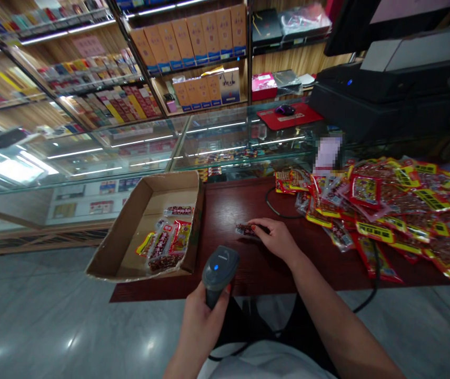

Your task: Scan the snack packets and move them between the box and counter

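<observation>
My left hand [205, 318] is wrapped round the handle of a dark grey barcode scanner [220, 266], which has a small blue light on top. Its head points toward the table, short of a small clear snack packet [244, 229] with dark contents. My right hand [278, 237] grips the near end of that packet at the tabletop, with the thumb and fingers closed on it. To the left, an open cardboard box [146, 192] holds several snack packets [165, 239]. On the right lies a big heap of red and yellow snack packets [390, 210].
Beyond the dark red table [225, 200] runs a glass display counter [149, 142]. A mouse [285, 109] rests on a red mat [299, 118], beside black equipment [375, 105]. A black cable [377, 268] crosses the table's front edge. Stocked shelves [193, 63] line the back.
</observation>
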The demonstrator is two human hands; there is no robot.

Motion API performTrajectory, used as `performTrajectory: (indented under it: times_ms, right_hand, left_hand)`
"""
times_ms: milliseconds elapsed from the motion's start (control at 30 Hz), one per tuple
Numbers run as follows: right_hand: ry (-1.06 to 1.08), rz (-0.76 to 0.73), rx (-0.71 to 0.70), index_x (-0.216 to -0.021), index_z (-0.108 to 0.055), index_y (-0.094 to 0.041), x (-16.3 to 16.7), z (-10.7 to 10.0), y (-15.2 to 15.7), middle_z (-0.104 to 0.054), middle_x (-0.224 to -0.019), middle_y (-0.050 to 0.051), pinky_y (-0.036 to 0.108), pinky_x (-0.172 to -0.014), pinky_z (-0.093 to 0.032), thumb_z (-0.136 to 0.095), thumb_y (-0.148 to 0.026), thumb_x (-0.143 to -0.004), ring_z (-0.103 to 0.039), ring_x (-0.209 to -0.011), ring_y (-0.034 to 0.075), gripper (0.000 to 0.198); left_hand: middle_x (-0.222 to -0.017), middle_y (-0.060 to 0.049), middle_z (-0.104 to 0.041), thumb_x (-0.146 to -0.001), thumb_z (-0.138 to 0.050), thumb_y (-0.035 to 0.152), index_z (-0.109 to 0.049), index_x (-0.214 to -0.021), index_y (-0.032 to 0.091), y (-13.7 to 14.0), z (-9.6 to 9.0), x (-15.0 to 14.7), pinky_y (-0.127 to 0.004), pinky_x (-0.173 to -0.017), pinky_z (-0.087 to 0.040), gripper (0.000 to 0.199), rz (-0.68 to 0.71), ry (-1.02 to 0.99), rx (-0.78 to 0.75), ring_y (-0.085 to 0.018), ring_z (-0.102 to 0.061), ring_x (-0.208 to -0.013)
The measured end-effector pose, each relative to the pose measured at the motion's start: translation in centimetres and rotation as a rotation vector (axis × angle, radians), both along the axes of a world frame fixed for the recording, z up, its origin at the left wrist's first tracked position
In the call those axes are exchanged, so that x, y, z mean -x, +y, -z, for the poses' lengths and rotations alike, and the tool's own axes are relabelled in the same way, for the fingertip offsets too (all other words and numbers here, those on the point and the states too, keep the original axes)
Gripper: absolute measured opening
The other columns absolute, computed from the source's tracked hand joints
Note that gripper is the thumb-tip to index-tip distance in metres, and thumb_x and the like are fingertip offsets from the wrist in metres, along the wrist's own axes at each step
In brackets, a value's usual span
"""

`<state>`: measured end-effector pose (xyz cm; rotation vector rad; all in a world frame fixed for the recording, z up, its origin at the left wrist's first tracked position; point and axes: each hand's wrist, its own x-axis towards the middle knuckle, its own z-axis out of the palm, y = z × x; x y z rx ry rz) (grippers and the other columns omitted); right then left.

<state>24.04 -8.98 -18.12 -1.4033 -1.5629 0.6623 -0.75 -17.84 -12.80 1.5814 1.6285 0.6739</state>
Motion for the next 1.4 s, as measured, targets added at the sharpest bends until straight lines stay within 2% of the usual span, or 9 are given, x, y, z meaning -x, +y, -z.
performTrajectory:
  times_ms: [367,767,867,1000,1100,1200,1267,1333,1400]
  right_hand:
    - [0.010,-0.010,0.026,-0.105,-0.076,-0.027,0.0,-0.1,0.0,-0.079,-0.107,0.004,0.034,-0.090,-0.053,-0.053,-0.024,-0.089,-0.072,-0.100,0.021,0.028]
    - [0.020,0.001,0.042,-0.102,-0.077,-0.026,0.2,0.0,0.1,-0.079,-0.106,0.005,0.036,-0.092,-0.053,-0.057,-0.026,-0.088,-0.073,-0.098,0.021,0.025]
    - [0.071,0.000,0.045,-0.099,-0.078,-0.026,0.3,-0.2,0.0,-0.079,-0.104,0.004,0.037,-0.094,-0.052,-0.060,-0.028,-0.087,-0.073,-0.098,0.022,0.022]
    - [0.172,0.034,0.072,-0.096,-0.078,-0.026,0.2,0.1,0.0,-0.080,-0.101,0.004,0.039,-0.095,-0.051,-0.063,-0.032,-0.084,-0.072,-0.098,0.023,0.020]
    - [0.296,0.100,0.114,-0.099,-0.076,-0.022,0.3,0.4,0.4,-0.079,-0.101,0.006,0.040,-0.090,-0.054,-0.061,-0.041,-0.084,-0.073,-0.094,0.025,0.028]
    - [0.440,0.151,0.171,-0.110,-0.072,-0.018,1.7,-1.4,1.6,-0.079,-0.101,0.008,0.038,-0.076,-0.058,-0.054,-0.046,-0.087,-0.074,-0.084,0.025,0.040]
    - [0.619,0.062,0.208,-0.116,-0.070,-0.021,3.9,-4.1,2.8,-0.079,-0.105,0.006,0.036,-0.076,-0.059,-0.057,-0.043,-0.086,-0.075,-0.087,0.023,0.039]
    - [0.807,-0.224,0.204,-0.123,-0.066,-0.025,6.8,-7.1,4.5,-0.075,-0.118,0.004,0.037,-0.089,-0.057,-0.063,-0.041,-0.084,-0.072,-0.103,0.024,0.042]
    - [0.807,-0.449,0.235,-0.131,-0.061,-0.027,9.2,-9.1,6.3,-0.069,-0.131,0.005,0.041,-0.097,-0.054,-0.070,-0.042,-0.082,-0.066,-0.118,0.026,0.053]
  left_hand:
    - [-0.050,0.000,-0.063,-0.084,-0.060,0.042,-0.071,-0.082,0.015,0.2,0.2,0.3,-0.026,-0.051,-0.045,0.029,0.010,0.003,-0.030,-0.018,-0.058,-0.048]
    - [-0.054,-0.001,-0.065,-0.082,-0.061,0.042,-0.071,-0.081,0.015,0.0,0.2,0.3,-0.026,-0.053,-0.046,0.028,0.017,-0.067,0.008,-0.018,-0.058,-0.050]
    - [-0.060,-0.003,-0.069,-0.080,-0.063,0.043,-0.070,-0.082,0.015,-0.1,0.0,0.2,-0.025,-0.052,-0.047,0.029,-0.011,-0.102,0.037,-0.018,-0.059,-0.051]
    - [-0.055,-0.001,-0.065,-0.079,-0.063,0.044,-0.068,-0.077,0.016,-0.1,-0.2,-0.1,-0.025,-0.049,-0.045,0.028,-0.040,-0.112,0.047,-0.017,-0.058,-0.049]
    - [-0.051,0.000,-0.061,-0.079,-0.063,0.043,-0.065,-0.074,0.016,-0.1,-0.4,-0.2,-0.024,-0.049,-0.044,0.027,-0.062,-0.145,0.067,-0.016,-0.057,-0.047]
    - [-0.052,0.001,-0.059,-0.079,-0.063,0.045,-0.064,-0.076,0.016,-0.1,-0.4,0.0,-0.024,-0.048,-0.043,0.029,-0.062,-0.173,0.092,-0.015,-0.056,-0.047]
    - [-0.052,0.001,-0.060,-0.078,-0.064,0.048,-0.064,-0.077,0.016,-0.2,-0.3,0.2,-0.025,-0.048,-0.043,0.032,-0.069,-0.174,0.087,-0.016,-0.057,-0.048]
    - [-0.052,0.000,-0.061,-0.076,-0.066,0.054,-0.065,-0.075,0.017,-0.2,-0.1,0.5,-0.026,-0.049,-0.043,0.038,-0.087,-0.156,0.072,-0.017,-0.057,-0.047]
    - [-0.051,-0.001,-0.062,-0.073,-0.067,0.061,-0.066,-0.075,0.017,0.0,0.1,0.8,-0.027,-0.049,-0.044,0.045,-0.088,-0.139,0.064,-0.018,-0.058,-0.048]
